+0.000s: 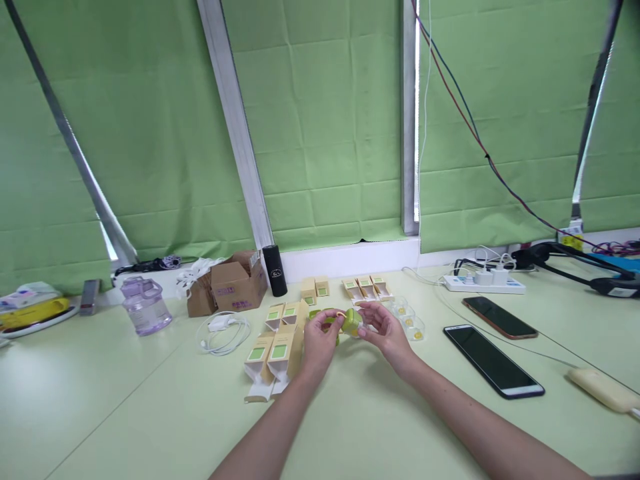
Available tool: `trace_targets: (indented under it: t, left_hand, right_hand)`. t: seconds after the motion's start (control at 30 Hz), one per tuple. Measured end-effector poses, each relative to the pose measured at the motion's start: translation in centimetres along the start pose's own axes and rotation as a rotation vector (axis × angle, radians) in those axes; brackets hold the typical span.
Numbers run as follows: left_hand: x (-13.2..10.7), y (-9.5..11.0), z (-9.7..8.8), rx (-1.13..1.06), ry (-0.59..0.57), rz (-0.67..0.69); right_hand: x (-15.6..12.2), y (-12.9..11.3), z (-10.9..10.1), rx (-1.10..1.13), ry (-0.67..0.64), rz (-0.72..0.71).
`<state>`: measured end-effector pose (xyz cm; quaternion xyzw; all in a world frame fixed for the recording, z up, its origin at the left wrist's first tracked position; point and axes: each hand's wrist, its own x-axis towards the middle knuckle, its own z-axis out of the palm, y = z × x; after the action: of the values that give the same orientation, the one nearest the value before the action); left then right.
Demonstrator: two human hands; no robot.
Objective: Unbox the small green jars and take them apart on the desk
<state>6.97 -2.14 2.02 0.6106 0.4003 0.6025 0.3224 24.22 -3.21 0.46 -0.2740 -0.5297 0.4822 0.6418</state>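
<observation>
Both my hands meet over the middle of the pale green table (125,413). My left hand (319,341) and my right hand (384,331) are closed on a small green cube-shaped object (352,321) held between their fingertips, just above the tabletop. Left of my left hand lie several open cream boxes with green labels (274,353). More of these small boxes (367,287) stand in a row behind my hands. Clear plastic trays with yellow pieces (410,320) sit just right of my right hand.
Two dark phones (493,360) (500,317) lie at right, with a cream case (603,389) and a white power strip (485,283) beyond. At left are a brown cardboard box (233,288), a coiled white cable (223,331), a black cylinder (275,270) and a purple bottle (145,305).
</observation>
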Motion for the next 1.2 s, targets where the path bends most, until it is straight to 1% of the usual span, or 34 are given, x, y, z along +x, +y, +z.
trace_targets:
  t: [0.13,0.23,0.37,0.47,0.7,0.87,1.0,1.1,1.2]
  left_hand:
    - [-0.3,0.2,0.1,0.098,0.004,0.036]
    - [-0.5,0.4,0.2,0.176,0.003,0.054]
    - [-0.8,0.7,0.3,0.257,-0.032,0.073]
    - [-1.1,0.9,0.3,0.288,-0.057,0.074]
    - [-1.2,1.1,0.1,0.359,-0.072,0.102]
    - [-1.2,1.0,0.0,0.387,-0.06,0.131]
    - [-1.2,0.9,0.0,0.414,-0.05,0.15]
    - [-1.2,1.1,0.0,0.439,-0.04,0.195]
    - [-1.3,1.4,-0.1,0.444,-0.04,0.27]
  right_hand:
    - [-0.3,0.3,0.2,-0.035,-0.045,0.015]
    - [-0.5,0.3,0.3,-0.137,-0.047,0.004]
    - [-0.6,0.2,0.1,-0.327,-0.046,-0.077]
    - [-0.6,0.3,0.0,-0.41,-0.067,-0.119]
    - [-0.6,0.7,-0.1,-0.401,-0.053,-0.104]
    - [-0.5,0.9,-0.2,-0.379,-0.079,-0.08]
    - [-0.4,0.9,-0.2,-0.38,-0.064,-0.082]
    - [-0.4,0.7,-0.1,-0.408,-0.063,-0.096]
    - [-0.6,0.1,0.0,-0.437,-0.075,-0.119]
